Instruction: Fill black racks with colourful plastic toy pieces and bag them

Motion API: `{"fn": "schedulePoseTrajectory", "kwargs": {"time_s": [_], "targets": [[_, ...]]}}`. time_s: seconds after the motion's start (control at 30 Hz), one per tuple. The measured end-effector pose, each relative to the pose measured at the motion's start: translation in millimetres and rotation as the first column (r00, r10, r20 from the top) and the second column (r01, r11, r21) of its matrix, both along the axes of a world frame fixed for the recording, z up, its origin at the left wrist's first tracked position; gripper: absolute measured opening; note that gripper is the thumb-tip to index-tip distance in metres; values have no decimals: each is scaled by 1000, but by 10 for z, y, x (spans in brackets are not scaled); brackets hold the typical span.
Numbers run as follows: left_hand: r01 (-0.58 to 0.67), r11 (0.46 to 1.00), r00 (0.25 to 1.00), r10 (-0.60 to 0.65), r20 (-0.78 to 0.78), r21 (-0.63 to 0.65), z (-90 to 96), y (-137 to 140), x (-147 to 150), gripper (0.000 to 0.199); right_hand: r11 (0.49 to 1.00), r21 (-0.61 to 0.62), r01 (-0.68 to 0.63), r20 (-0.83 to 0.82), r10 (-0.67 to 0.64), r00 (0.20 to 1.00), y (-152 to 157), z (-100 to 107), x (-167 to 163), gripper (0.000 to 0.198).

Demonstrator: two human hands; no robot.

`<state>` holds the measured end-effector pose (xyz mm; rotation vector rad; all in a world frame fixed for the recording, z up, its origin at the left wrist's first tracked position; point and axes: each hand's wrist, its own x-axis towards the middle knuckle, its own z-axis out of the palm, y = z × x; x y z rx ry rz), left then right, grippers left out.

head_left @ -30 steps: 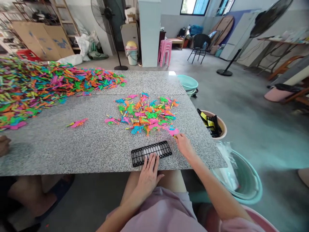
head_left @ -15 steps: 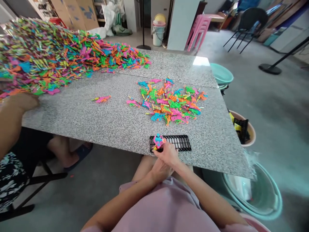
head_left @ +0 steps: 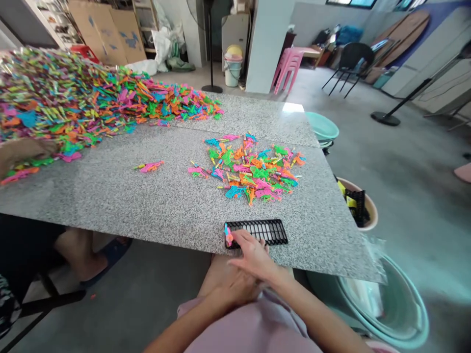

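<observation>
Right hand (head_left: 253, 252) is lying over the near side of a black tray (head_left: 283, 233), its thumb standing apart from the fingers and the grip not closing on anything. Left hand (head_left: 239, 289) is crossing beneath it; its fingers are mostly hiding under the right hand, so cannot tell whether they are gripping the tray. One pink-and-blue toy (head_left: 228, 236) is sitting at the tray's left end, just left of the right hand's leading fingertip; whether skin and plastic are touching is not resolving. Progress: one toy is showing in the tray, while the visible cells to the right of the fingers are showing none; part of the tray is hiding under the hand. Judging this an early stage for this tray. Remaining: a loose cluster of toys (head_left: 259, 171) is lying on the surface (head_left: 154, 211) beyond the fingers, a lone pink toy (head_left: 150, 166) is resting farther off to their left, and a large heap (head_left: 110, 105) is spreading well beyond that, with a co-worker's hand (head_left: 42, 146) appearing at its near edge. Well to the right of the fingers, a basin (head_left: 373, 215) is holding black and yellow items, their details not reading clearly.
</observation>
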<state>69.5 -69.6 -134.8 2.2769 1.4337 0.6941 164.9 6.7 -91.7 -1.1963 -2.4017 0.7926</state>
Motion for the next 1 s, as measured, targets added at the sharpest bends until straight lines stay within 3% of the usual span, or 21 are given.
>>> {"fn": "schedulePoseTrajectory", "kwargs": {"time_s": [0.03, 0.1, 0.13, 0.2, 0.27, 0.3, 0.4, 0.47, 0.53, 0.7, 0.87, 0.93, 1.0], "targets": [[42, 998, 999, -43, 15, 49, 41, -97, -133, 40, 1000, 17, -10, -36, 11, 999, 110, 70, 152, 47], [87, 985, 994, -96, 54, 151, 102, -275, -423, 37, 992, 76, 98, -64, -94, 994, 354, 168, 418, 39], [26, 979, 995, -44, 85, 202, 121, -331, -555, 34, 979, 113, 167, -51, -162, 985, 483, 194, 506, 34], [-256, 935, 963, 222, 155, 246, 144, -334, -741, 34, 950, 195, 245, 32, -256, 966, 735, 214, 570, 34], [-423, 869, 903, 383, 192, 255, 151, -188, -793, 39, 929, 269, 255, 145, -301, 943, 964, 221, 516, 36], [-449, 855, 891, 408, 197, 261, 150, -79, -776, 40, 913, 311, 265, 191, -333, 924, 1063, 224, 471, 36], [-410, 865, 911, 371, 179, 291, 142, 243, -664, 24, 846, 408, 342, 236, -460, 856, 1282, 222, 393, 35], [-384, 869, 923, 346, 170, 313, 136, 366, -623, 13, 849, 368, 379, 221, -475, 852, 1358, 201, 443, 38], [-360, 871, 932, 322, 165, 334, 131, 405, -636, 14, 887, 249, 389, 172, -436, 883, 1389, 186, 589, 34], [-279, 900, 959, 245, 140, 334, 122, 382, -761, 14, 931, 1, 365, -4, -365, 931, 1461, 396, 1345, 21], [-228, 917, 972, 195, 132, 328, 101, 415, -819, 13, 937, -241, 253, 186, -211, 960, 1696, 727, 1994, 21], [-216, 918, 974, 180, 135, 333, 97, 425, -825, 12, 934, -167, 317, 261, -268, 927, 1707, 711, 2022, 20], [-206, 918, 976, 167, 139, 339, 98, 423, -828, 12, 903, 22, 428, 238, -421, 875, 1616, 600, 1981, 19]]}}
